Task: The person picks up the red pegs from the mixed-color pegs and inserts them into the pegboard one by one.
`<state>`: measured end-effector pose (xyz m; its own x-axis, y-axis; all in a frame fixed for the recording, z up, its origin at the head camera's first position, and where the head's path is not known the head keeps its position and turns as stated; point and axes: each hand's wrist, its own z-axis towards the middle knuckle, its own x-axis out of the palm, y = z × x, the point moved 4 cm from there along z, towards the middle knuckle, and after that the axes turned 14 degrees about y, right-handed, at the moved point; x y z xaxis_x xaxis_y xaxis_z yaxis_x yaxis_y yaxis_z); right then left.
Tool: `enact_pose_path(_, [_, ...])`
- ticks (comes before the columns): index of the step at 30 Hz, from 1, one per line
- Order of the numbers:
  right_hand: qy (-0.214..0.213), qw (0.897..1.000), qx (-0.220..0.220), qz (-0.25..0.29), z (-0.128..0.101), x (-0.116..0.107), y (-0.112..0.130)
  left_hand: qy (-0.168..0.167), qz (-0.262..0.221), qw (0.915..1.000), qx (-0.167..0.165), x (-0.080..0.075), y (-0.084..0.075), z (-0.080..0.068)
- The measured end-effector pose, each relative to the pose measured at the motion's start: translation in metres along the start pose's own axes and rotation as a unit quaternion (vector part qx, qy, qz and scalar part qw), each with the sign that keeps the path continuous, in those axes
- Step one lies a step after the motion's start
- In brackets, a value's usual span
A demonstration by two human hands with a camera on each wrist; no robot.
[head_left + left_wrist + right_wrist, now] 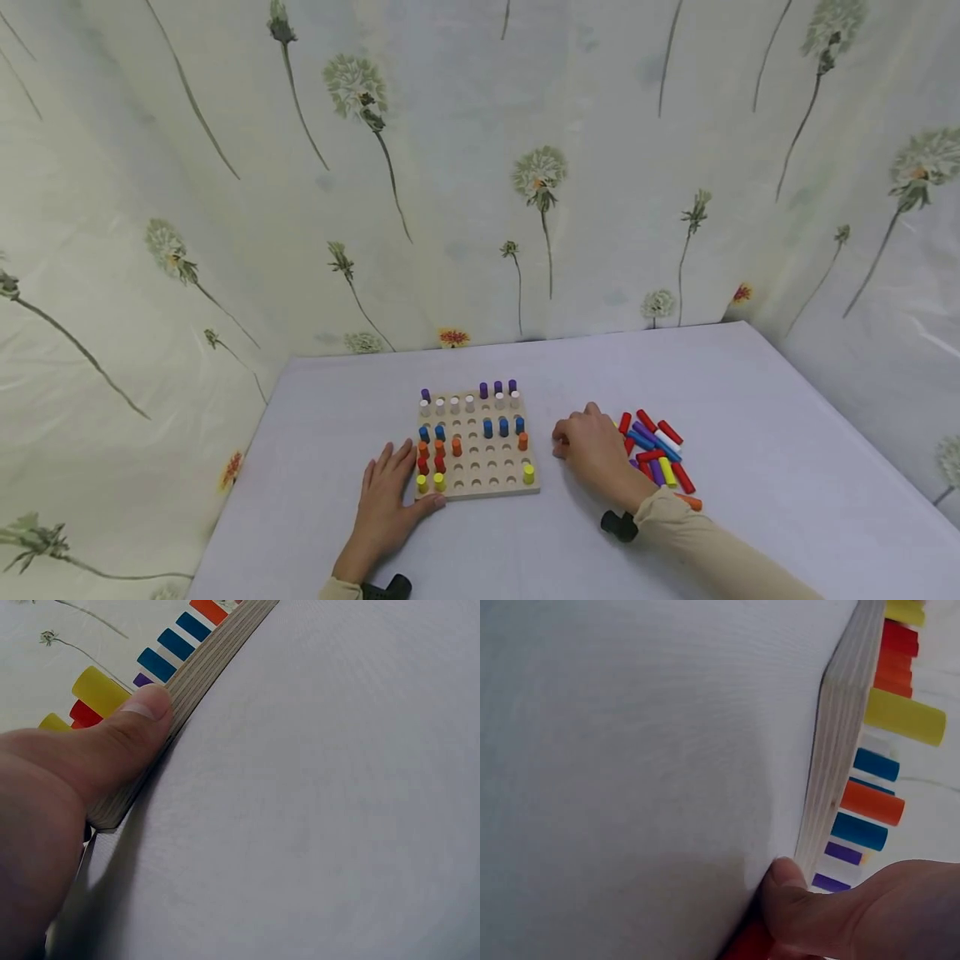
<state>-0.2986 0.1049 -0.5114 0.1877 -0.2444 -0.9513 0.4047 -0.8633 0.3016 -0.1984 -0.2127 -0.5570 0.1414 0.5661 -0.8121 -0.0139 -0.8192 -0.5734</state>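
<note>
i see no writing or labels anywhere in these views. nearest me, my left hand (386, 500) lies flat on the table (750, 400) with straight fingers, its thumb (142, 712) pressed against the layered edge of the wooden pegboard (477, 467) at the near left corner; it grips nothing. my right hand (592, 450) rests on the table between the board and a loose pile of pegs (660, 454), knuckles up and fingers curled under; the right wrist view shows a thumb tip close to the board's side edge and something red just beneath the hand, but i cannot tell whether the hand actually grips a peg. the pegboard sits flat near the middle of the table, pale wood with rows of round holes, partly filled: yellow pegs (431, 482) stand along the near row, with one more at the near right corner, then red and orange ones on the left, an orange one at the right edge, blue pegs (504, 427) across the middle, white pegs (454, 406) beyond those, and purple pegs (498, 388) in the far row. the loose pile lies just right of my right hand, red, blue, white, yellow, purple and orange pegs on their sides. beyond the table hangs a pale curtain (480, 167) printed with dandelions.
</note>
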Motion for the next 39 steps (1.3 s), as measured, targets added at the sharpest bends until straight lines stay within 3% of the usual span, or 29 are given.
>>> enact_pose_path(27, [-0.059,0.997,-0.058,-0.001,-0.005,0.001,0.005,0.001,-0.011,0.9999,0.001,-0.001,-0.001,-0.002])
enact_pose_path(39, [-0.066,0.997,-0.035,0.021,0.000,-0.015,0.016,0.002,-0.009,1.0000,0.000,-0.003,-0.006,-0.003])
